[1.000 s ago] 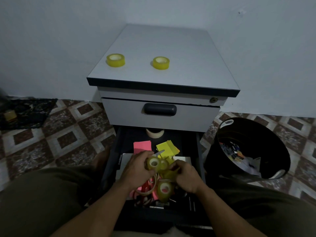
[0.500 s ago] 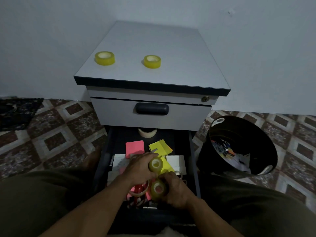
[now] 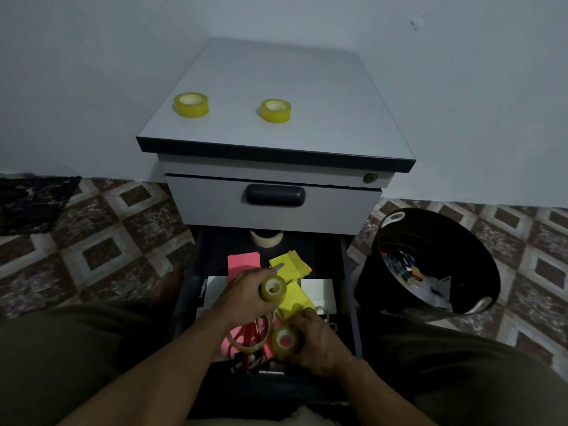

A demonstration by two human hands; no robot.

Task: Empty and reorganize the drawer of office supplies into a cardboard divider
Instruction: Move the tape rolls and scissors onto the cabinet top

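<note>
Your left grip [image 3: 246, 298] grasps the upper tape roll [image 3: 273, 289] over the open drawer [image 3: 349, 287]. Your right grip [image 3: 319, 342] grasps the lower tape roll [image 3: 285, 339], the rolls not touching

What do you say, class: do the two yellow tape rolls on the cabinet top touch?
Apart. The head view shows bare grey cabinet top plainly between the left tape roll and the right tape roll.
</note>
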